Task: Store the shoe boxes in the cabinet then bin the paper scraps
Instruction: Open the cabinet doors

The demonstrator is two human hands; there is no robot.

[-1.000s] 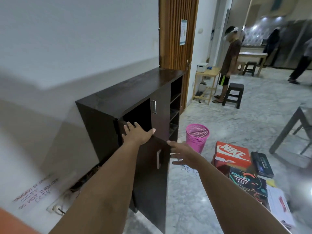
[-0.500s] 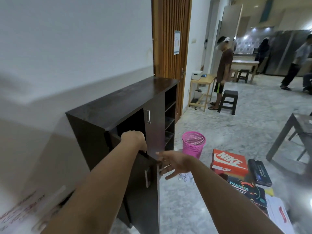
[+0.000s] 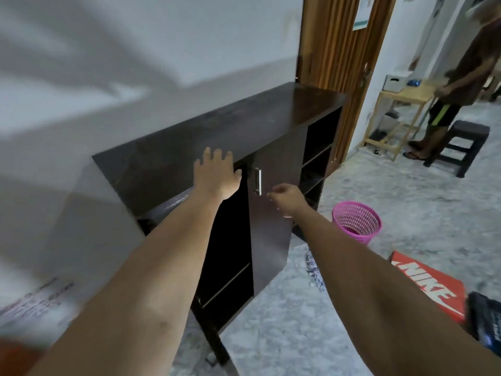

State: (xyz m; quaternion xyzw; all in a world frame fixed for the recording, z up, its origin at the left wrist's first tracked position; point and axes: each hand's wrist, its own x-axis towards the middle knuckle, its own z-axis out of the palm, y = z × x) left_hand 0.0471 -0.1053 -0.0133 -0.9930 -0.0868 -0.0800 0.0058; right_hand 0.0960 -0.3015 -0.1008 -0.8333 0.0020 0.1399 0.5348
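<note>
The dark brown cabinet (image 3: pixel 271 115) stands against the white wall. Its left compartment (image 3: pixel 230 240) is open and dark, with a shelf low inside, and its right door (image 3: pixel 273 213) is shut. My left hand (image 3: pixel 217 172) lies flat, fingers straight, on the front edge of the cabinet top above the open compartment. My right hand (image 3: pixel 284 198) hovers with curled fingers just right of the silver door handle (image 3: pixel 259 181), touching nothing. An orange Nike shoe box (image 3: pixel 433 283) and a dark blue box (image 3: pixel 485 321) lie on the floor at the right. Paper scraps (image 3: pixel 313 270) lie by the cabinet's foot.
A pink mesh bin (image 3: pixel 356 222) stands on the marble floor right of the cabinet. Open shelves (image 3: pixel 315 158) fill the cabinet's right end. Further back, a person (image 3: pixel 455 90) stands by a dark stool (image 3: pixel 461 142) and a light wooden table (image 3: pixel 401 96).
My left hand went from gripping the open door's top edge to lying flat on the cabinet top. My right hand rose from the lower door edge to beside the handle. The view moved closer.
</note>
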